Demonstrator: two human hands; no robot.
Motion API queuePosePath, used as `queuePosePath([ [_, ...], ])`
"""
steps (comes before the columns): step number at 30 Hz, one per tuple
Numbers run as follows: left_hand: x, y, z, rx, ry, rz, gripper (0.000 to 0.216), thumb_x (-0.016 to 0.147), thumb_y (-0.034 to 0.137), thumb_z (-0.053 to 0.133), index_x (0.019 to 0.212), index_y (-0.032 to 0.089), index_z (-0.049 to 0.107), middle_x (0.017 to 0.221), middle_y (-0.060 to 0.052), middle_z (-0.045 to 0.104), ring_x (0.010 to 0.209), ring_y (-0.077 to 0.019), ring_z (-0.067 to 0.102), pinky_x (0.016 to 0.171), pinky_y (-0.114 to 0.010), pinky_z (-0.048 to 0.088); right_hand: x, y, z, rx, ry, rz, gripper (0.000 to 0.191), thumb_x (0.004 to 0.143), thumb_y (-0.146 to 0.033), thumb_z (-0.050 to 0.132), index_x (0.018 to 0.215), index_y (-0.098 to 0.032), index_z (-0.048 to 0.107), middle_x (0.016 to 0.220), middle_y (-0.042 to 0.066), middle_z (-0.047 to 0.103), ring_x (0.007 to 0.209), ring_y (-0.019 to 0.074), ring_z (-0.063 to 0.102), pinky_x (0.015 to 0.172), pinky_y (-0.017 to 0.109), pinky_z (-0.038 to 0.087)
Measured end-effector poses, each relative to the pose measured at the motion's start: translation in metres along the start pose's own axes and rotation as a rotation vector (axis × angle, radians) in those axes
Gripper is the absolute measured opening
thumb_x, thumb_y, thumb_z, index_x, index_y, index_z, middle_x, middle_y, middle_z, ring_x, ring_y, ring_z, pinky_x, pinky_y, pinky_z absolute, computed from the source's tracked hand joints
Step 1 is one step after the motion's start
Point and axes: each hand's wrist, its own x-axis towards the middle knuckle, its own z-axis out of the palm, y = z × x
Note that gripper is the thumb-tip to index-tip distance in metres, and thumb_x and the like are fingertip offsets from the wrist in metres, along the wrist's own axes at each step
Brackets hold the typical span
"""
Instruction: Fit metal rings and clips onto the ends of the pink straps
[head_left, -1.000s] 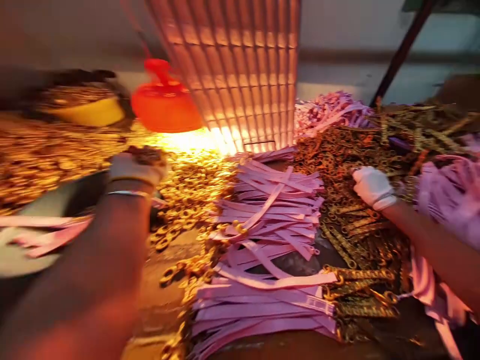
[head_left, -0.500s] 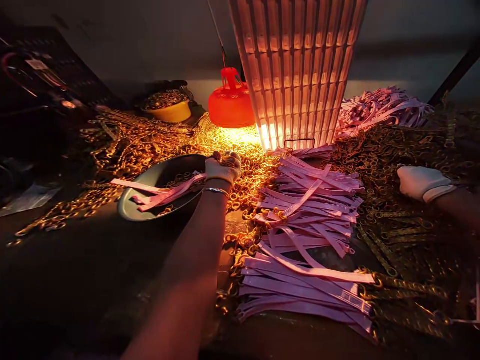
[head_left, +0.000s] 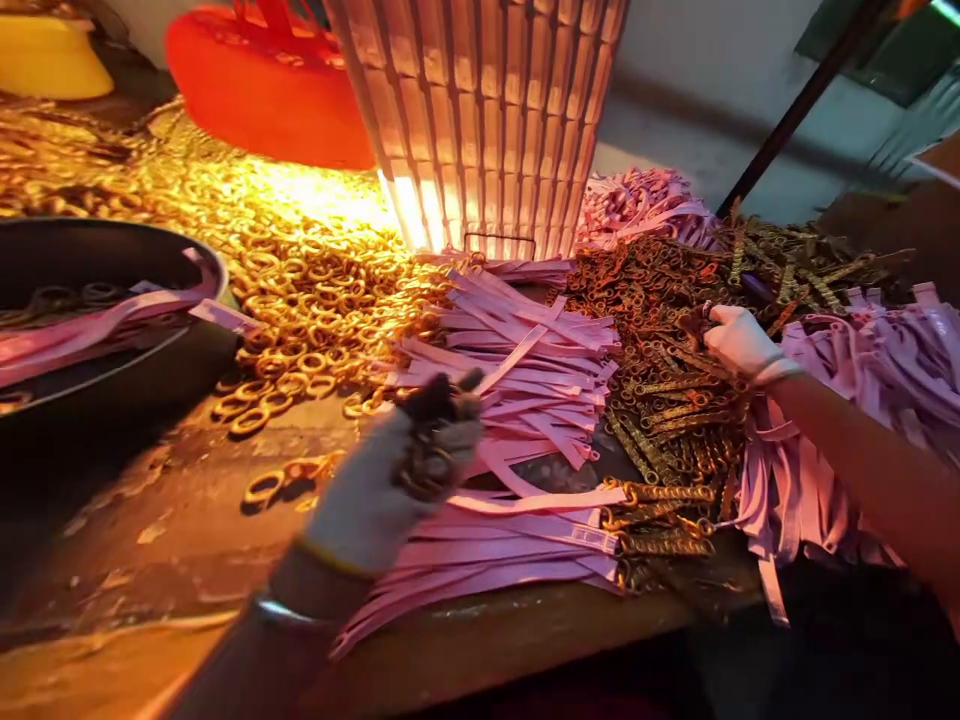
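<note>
My left hand [head_left: 401,475], in a white glove with dark fingertips, is curled around several metal rings [head_left: 426,460] above the front pink straps. Those pink straps [head_left: 517,545] lie side by side, with ribbed brass-coloured metal pieces [head_left: 664,520] at their right ends. At the right, my gloved right hand [head_left: 739,340] is at the heap of dark brass-coloured links [head_left: 637,300]. Its fingers are bent together, and what they hold, if anything, cannot be made out. A second layer of pink straps [head_left: 532,360] lies between the two hands, farther back.
Golden rings [head_left: 300,320] cover the table under a red lamp [head_left: 270,90]. A dark bowl [head_left: 172,350] with pink straps stands left. A ribbed panel [head_left: 487,130] rises behind. Pink straps [head_left: 795,480] hang over the front edge at right; another pile [head_left: 649,205] lies behind.
My left hand has come back from the rings beside the bowl toward the front straps, now with rings in it. The view has swung right and closer. My right hand stays by the links.
</note>
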Motion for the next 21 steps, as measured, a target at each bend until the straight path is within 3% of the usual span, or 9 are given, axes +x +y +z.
queuePosePath([
  [2,-0.002,-0.038,0.002,-0.01,-0.026,-0.17,0.032,0.106,0.023,0.029,0.097,0.011,0.058,0.055,0.004,0.045,0.033,-0.0042,0.034,0.028,-0.01,0.026,-0.028,-0.017,0.03,0.126,-0.127,-0.024,0.049,0.089,-0.062,0.061,0.093,-0.014,0.068,0.063,0.002,0.062,0.052,0.0137,0.051,0.051,0.028,0.044],
  [4,-0.002,-0.067,0.003,-0.064,-0.064,-0.232,0.027,0.105,0.023,0.035,0.106,0.012,0.059,0.059,0.002,0.049,0.035,-0.005,0.036,0.029,-0.01,0.029,-0.062,-0.035,0.063,0.312,-0.269,-0.115,0.044,0.086,-0.059,0.063,0.1,-0.017,0.068,0.075,0.003,0.068,0.057,0.0143,0.056,0.055,0.028,0.047],
  [6,-0.001,-0.085,0.001,-0.119,-0.09,-0.223,0.026,0.103,0.02,0.037,0.114,0.013,0.059,0.064,0.0,0.053,0.038,-0.0058,0.041,0.031,-0.01,0.032,-0.096,-0.052,0.091,0.471,-0.317,-0.225,0.03,0.086,-0.046,0.066,0.097,-0.018,0.068,0.089,0.005,0.071,0.075,0.0172,0.064,0.069,0.03,0.053],
  [9,0.003,-0.095,-0.006,-0.141,-0.088,-0.221,0.029,0.103,0.023,0.038,0.117,0.013,0.061,0.067,-0.002,0.057,0.038,-0.0074,0.045,0.03,-0.012,0.034,-0.138,-0.067,0.119,0.504,-0.297,-0.283,0.016,0.091,-0.032,0.064,0.101,-0.02,0.069,0.091,0.003,0.072,0.082,0.0171,0.066,0.077,0.03,0.054],
  [12,0.009,-0.094,-0.014,-0.143,-0.057,-0.199,0.031,0.104,0.031,0.039,0.116,0.014,0.062,0.07,-0.004,0.061,0.041,-0.0103,0.051,0.029,-0.014,0.036,-0.168,-0.071,0.129,0.565,-0.184,-0.266,0.025,0.092,-0.028,0.066,0.117,-0.024,0.065,0.105,0.003,0.073,0.092,0.0174,0.068,0.085,0.031,0.055],
  [15,0.016,-0.094,-0.012,-0.177,-0.021,-0.101,0.03,0.104,0.03,0.041,0.11,0.013,0.065,0.072,-0.006,0.064,0.047,-0.0126,0.058,0.035,-0.017,0.043,-0.195,-0.07,0.129,0.617,-0.171,-0.266,0.04,0.094,-0.026,0.067,0.132,-0.029,0.057,0.113,0.003,0.071,0.095,0.0174,0.07,0.086,0.03,0.057],
  [21,0.026,-0.109,0.002,-0.252,0.034,0.019,0.025,0.101,0.027,0.046,0.098,0.012,0.066,0.068,-0.004,0.063,0.05,-0.0127,0.061,0.044,-0.02,0.05,-0.223,-0.069,0.132,0.264,0.01,-0.571,0.062,0.091,-0.015,0.066,0.147,-0.03,0.043,0.126,0.012,0.063,0.114,0.026,0.065,0.092,0.039,0.058],
])
